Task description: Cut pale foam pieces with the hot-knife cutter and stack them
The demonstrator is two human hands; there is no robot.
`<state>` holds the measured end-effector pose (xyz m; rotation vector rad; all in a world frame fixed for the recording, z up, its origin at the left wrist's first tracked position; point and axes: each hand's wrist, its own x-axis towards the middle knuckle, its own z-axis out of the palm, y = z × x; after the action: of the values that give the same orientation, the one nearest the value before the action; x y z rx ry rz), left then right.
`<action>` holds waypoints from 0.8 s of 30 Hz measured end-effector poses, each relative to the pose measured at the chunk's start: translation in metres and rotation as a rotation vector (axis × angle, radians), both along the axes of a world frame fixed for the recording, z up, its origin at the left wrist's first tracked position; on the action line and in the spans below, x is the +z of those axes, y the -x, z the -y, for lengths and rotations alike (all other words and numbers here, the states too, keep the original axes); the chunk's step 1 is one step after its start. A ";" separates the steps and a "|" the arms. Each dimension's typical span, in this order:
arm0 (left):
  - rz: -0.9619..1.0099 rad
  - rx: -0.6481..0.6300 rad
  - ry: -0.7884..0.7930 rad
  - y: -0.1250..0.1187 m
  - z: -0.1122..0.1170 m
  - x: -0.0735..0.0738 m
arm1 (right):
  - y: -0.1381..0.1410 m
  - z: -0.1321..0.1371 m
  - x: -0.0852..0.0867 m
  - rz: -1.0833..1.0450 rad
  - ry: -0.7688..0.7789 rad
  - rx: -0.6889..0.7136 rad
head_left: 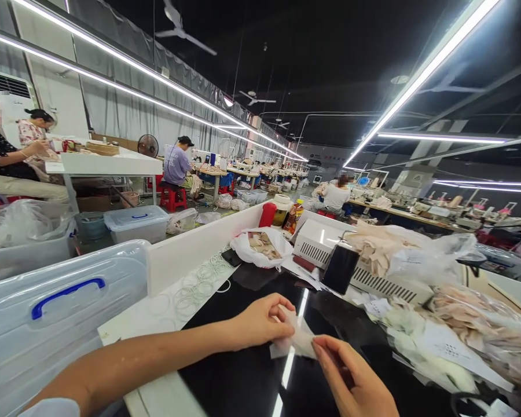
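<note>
Both my hands hold a small sheer white piece of fabric over a glossy black worktop. My left hand pinches its upper left edge with fingers closed. My right hand pinches its lower right edge between thumb and fingers. Thin clear rings lie scattered on the white surface to the left.
A white machine box, a black phone-like object, and plastic bags of beige fabric pieces crowd the right. A clear bin with a blue handle sits left. Other people sit at tables farther back.
</note>
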<state>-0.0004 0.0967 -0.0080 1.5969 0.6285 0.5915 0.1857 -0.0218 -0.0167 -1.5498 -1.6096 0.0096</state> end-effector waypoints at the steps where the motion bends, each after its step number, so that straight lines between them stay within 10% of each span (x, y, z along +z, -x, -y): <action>1: -0.003 0.027 -0.034 -0.001 -0.007 0.001 | -0.002 -0.007 0.001 0.023 0.009 -0.003; 12: -0.221 0.056 -0.544 -0.009 -0.048 0.000 | -0.002 -0.054 -0.021 0.219 0.101 -0.093; 24: -0.350 0.022 -0.686 -0.013 -0.063 -0.021 | 0.003 -0.055 -0.041 0.478 0.061 -0.130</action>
<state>0.0130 0.1597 -0.0287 2.3731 0.7457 0.5805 0.1824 0.0335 -0.0577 -1.7943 -1.8785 -0.4147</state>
